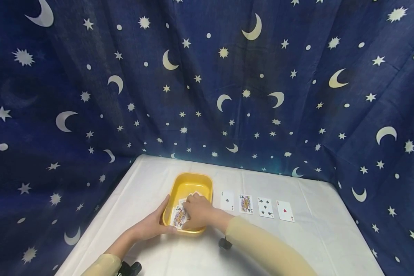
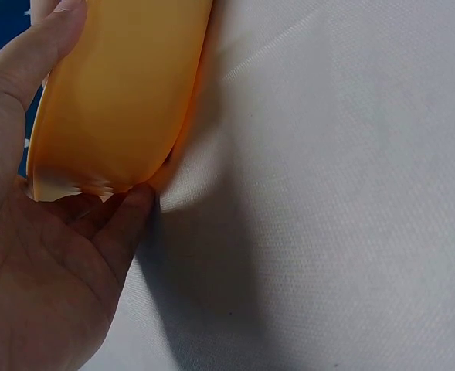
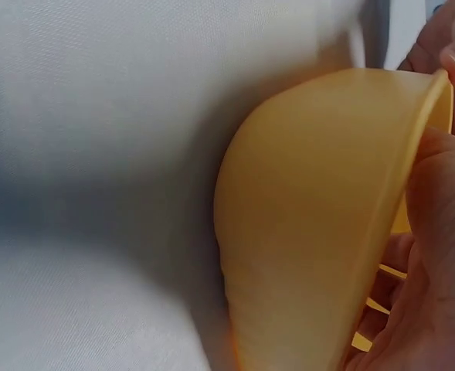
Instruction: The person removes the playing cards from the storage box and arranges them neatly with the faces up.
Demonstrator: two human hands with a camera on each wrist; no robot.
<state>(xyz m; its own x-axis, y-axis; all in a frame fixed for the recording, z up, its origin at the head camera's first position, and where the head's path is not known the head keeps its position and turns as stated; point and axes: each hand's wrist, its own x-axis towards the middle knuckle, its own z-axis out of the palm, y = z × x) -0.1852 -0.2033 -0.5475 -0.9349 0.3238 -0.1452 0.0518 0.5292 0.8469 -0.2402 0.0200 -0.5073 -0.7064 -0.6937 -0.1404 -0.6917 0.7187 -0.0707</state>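
Note:
A yellow plastic tub (image 1: 193,177) stands on the table with several loose playing cards (image 1: 178,217) inside, a face card on top near its left side. My left hand (image 1: 153,224) grips the tub's near left corner, thumb along the near rim and fingers against the left side. In the left wrist view the thumb and fingers (image 2: 123,224) hold the tub wall from two sides. Over the right rim my right hand (image 1: 201,211) reaches into the tub, bent fingers down among the cards. Whether it pinches a card is hidden, also in the right wrist view.
Right of the tub, a row lies face up on the white cloth (image 1: 317,237): ace of clubs (image 1: 227,201), a face card (image 1: 246,204), a spotted black card (image 1: 265,207) and ace of hearts (image 1: 285,211). A dark blue star-patterned curtain (image 1: 207,96) hangs behind the table.

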